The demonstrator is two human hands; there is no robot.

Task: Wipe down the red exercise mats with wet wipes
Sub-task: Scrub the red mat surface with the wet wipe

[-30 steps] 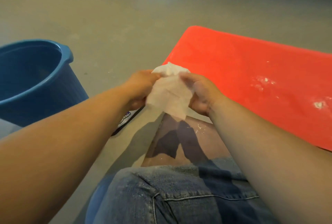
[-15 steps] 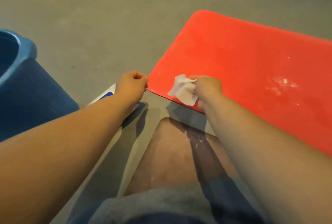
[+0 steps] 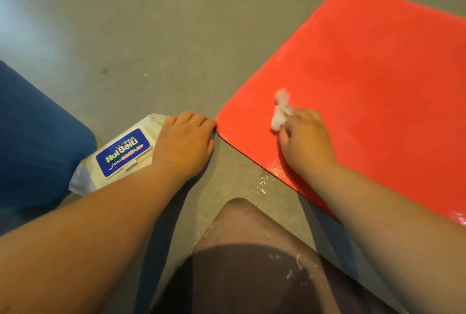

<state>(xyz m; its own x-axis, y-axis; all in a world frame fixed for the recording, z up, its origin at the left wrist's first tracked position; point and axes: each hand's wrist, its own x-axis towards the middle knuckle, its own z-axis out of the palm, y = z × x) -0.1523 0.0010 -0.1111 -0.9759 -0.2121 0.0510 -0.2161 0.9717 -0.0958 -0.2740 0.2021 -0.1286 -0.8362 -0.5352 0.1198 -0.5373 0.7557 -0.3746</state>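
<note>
Pushed further onto the red exercise mat [image 3: 378,81] than half a second ago, seen from the head view: right hand [image 3: 306,137] pinching a crumpled wet wipe [image 3: 281,109] down on the surface just inside the near corner. Ahead and to the right of the wipe, most of the mat, long axis running off rightward out of frame; nearer to the right hand, so likely outward strokes. Left hand [image 3: 184,142] knuckles-up at the mat's corner, fingers curled under, overlapping the wet wipes pack [image 3: 118,160]; holding anything or not, cannot tell.
</note>
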